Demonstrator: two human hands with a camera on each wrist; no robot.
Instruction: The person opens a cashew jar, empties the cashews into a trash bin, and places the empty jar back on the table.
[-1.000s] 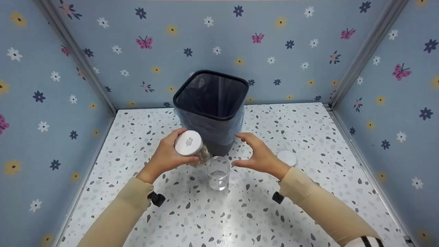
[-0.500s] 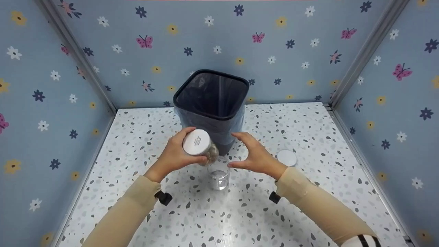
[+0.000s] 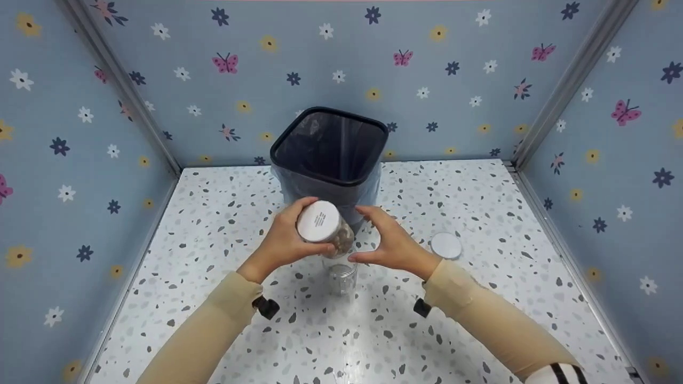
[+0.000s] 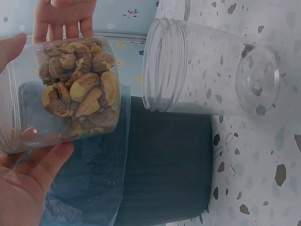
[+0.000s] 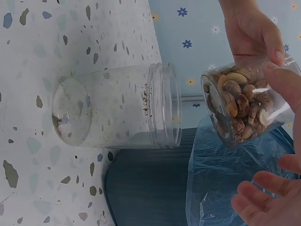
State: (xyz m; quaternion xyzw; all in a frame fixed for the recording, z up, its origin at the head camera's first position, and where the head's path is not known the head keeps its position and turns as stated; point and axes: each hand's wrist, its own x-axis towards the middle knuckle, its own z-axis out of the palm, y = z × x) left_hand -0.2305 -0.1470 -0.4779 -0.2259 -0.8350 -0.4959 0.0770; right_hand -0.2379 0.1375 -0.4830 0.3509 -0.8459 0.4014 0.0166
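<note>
In the head view my left hand [image 3: 283, 237] grips a clear jar of nuts [image 3: 344, 242] with a white lid [image 3: 318, 221]. The jar is held above an open, clear jar [image 3: 342, 277] that stands on the table. My right hand [image 3: 395, 242] is beside the held jar, thumb and fingers spread apart. The left wrist view shows the nuts [image 4: 82, 87] inside the held jar, apart from the lower jar's rim. In the right wrist view small brown crumbs cling inside the open jar [image 5: 117, 106].
A dark bin [image 3: 328, 184] with a liner stands behind the jars, near the back wall. A loose white lid [image 3: 446, 246] lies on the speckled table [image 3: 453, 320] to the right. Flower-patterned walls rise at the back and both sides.
My left hand has moved right with the jar of nuts, which now overlaps the open jar's mouth in the head view. My right hand has shifted slightly left.
</note>
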